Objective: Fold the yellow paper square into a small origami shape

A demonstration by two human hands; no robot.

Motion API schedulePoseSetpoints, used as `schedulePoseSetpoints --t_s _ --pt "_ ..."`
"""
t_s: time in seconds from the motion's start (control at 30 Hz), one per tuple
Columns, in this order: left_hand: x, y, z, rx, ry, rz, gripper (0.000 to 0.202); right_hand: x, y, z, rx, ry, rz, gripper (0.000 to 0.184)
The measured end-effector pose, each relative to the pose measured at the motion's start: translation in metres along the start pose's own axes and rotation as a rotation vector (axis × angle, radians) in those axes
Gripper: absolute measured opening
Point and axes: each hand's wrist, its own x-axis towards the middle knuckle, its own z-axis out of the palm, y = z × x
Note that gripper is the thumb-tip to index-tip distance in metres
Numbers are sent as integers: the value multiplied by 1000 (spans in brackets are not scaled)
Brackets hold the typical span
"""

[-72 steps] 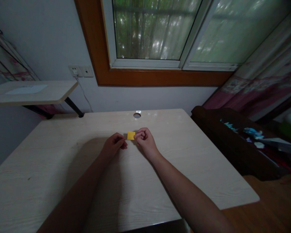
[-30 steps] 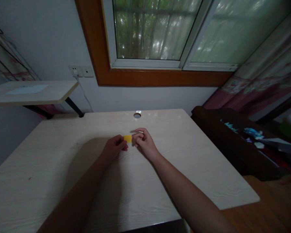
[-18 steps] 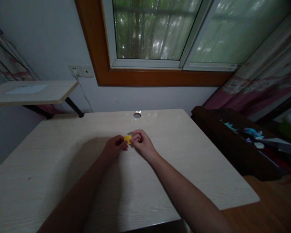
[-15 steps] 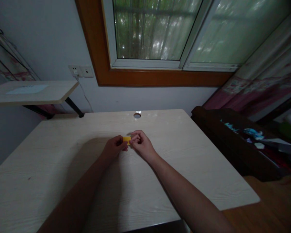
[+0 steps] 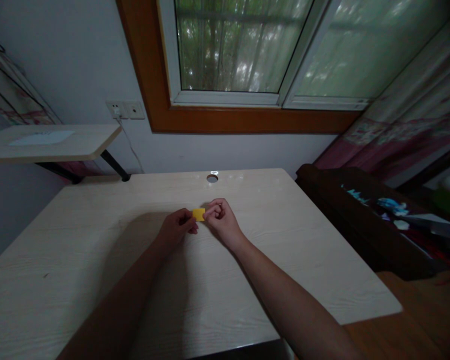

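Observation:
A small yellow piece, flat and roughly square like a slip of paper (image 5: 198, 215), is stretched between my two hands above the middle of the desk. My left hand (image 5: 175, 227) pinches its left edge between thumb and fingers. At the right edge, my right hand (image 5: 223, 222) is closed with thumb and forefinger on the piece, its other fingers curled. The fingertips cover both side edges. I cannot make out whether it is a single sheet or folded.
The pale wooden desk (image 5: 247, 290) has a round cable hole (image 5: 212, 178) near its back edge. A raised shelf (image 5: 93, 140) stands at the back left with a paper sheet (image 5: 41, 138) on it. A dark object (image 5: 247, 351) lies at the front edge.
My right hand has shifted slightly right and up, and more of the yellow piece shows between the hands. My left hand has barely moved.

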Motion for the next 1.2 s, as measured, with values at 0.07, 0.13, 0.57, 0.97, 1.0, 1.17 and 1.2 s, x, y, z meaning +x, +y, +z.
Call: schedulePoseSetpoints --t_s 0.07,0.13,0.57,0.97,1.0,1.17,1.2 --pt "0 1 0 -8 8 -4 19 1 1 -1 5 12 -4 34" --pt "0 2 0 -19 30 -6 19 2 0 -3 18 40 -8 34" --pt "2 0 -1 -65 63 37 18 5 -3 -9 5 138 1 31" --pt "5 -12 0 21 9 46 24 -2 4 -5 -87 -38 -43 33" --pt "5 -12 -1 32 6 50 23 -2 5 -5 -92 -47 -52 35" --pt "4 -14 -1 75 2 55 23 -2 5 -4 -97 -78 -60 36" --pt "4 -14 -1 75 0 47 22 -2 4 -4 -91 -79 -58 35"
